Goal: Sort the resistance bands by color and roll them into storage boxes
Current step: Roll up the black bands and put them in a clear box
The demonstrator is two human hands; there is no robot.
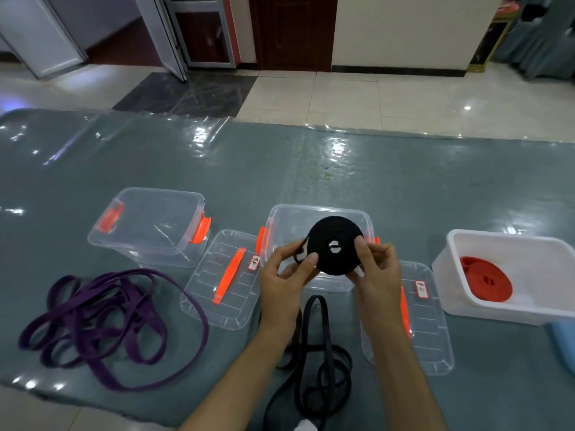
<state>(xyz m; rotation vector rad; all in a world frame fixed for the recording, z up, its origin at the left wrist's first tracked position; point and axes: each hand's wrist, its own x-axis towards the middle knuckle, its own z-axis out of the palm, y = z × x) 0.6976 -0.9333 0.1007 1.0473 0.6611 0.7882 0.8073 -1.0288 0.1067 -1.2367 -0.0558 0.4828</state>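
Both hands hold a rolled black band (334, 244) in the air just above the middle clear box (317, 213). My left hand (286, 272) pinches the roll's left edge, and my right hand (378, 269) grips its right edge. Loose black bands (314, 359) lie tangled on the mat between my forearms. A pile of purple bands (102, 321) sprawls at the left. In the white box (510, 306) at the right lies a rolled red band (485, 279). The left clear box (149, 225) holds nothing.
Two clear lids with orange handles lie flat on the grey-green mat (311, 169): the left lid (224, 278) beside the purple bands, the right lid (417, 318) under my right forearm. A blue object (564, 346) shows at the right edge. Tiled floor lies beyond the mat.
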